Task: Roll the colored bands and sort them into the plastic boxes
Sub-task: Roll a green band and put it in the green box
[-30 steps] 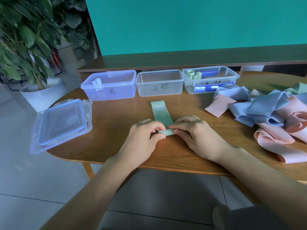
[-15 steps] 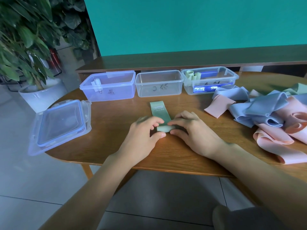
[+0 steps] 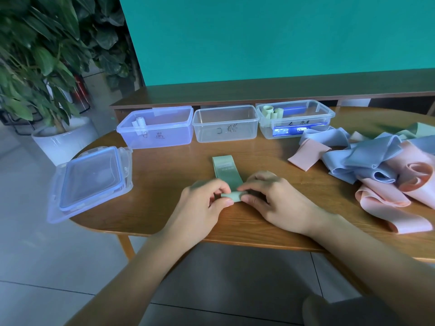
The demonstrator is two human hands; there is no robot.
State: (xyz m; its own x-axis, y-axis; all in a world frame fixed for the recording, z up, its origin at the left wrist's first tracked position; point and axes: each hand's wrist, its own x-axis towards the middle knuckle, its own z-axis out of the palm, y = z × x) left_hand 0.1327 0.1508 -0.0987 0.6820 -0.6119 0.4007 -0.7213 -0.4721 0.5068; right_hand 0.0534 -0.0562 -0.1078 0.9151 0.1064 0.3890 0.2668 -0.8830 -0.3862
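Near the front edge of the round wooden tabletop (image 3: 164,184), the left hand (image 3: 202,203) and right hand (image 3: 277,203) are both pinching the rolled end of a flat sage-green elastic band (image 3: 224,169), its free length lying toward three clear plastic boxes (image 3: 224,125) lined along the back edge, ready for sorting.

Both hands low and close together, forearms converging.
Left hand (image 3: 202,203) and right hand (image 3: 275,198): fingers curled inward, thumb tips nearly meeting, each grip a pinch.
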